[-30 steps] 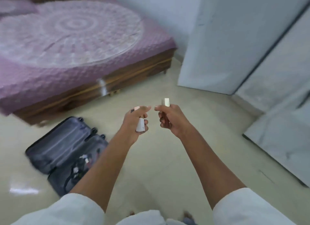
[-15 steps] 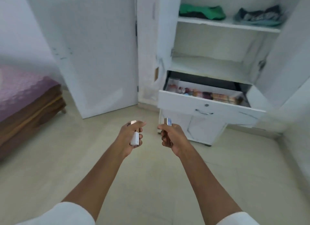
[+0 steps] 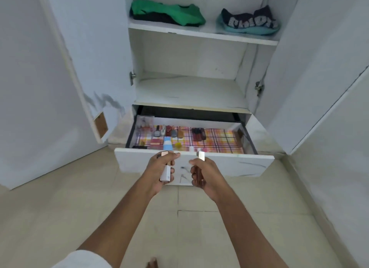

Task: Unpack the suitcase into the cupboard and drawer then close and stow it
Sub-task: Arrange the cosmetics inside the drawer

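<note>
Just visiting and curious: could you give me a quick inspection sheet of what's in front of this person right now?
Surface: beige tiled floor.
Job's things: open white drawer with checked liner, small bottles inside; white cupboard shelf bearing folded green garment and dark-and-teal garment.
Clutter: nothing seen.
Hands: left hand grips small white bottle; right hand grips silver-capped item.
Cables: nothing seen.
Surroundings: white cupboard doors open.

The cupboard [image 3: 199, 88] is smooth white laminate with grey marble veining, its hinges [image 3: 259, 88] metal. The drawer [image 3: 189, 160] is lined with checked cloth [image 3: 219, 142]. Folded cloth clothes [image 3: 167, 13] lie on the shelf. The floor [image 3: 60, 217] is glossy beige tile.
</note>
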